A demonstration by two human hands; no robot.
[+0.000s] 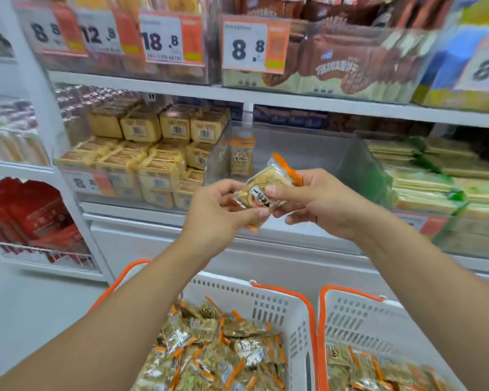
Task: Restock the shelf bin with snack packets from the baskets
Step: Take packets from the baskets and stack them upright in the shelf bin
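Pinching one snack packet (268,190), both hands (220,210) (319,204) hover before the open bin (294,148).

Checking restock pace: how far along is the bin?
Barely begun: the clear shelf bin shows one upright packet. In hand: left hand and right hand hold one snack packet. Left: both baskets still hold many packets.
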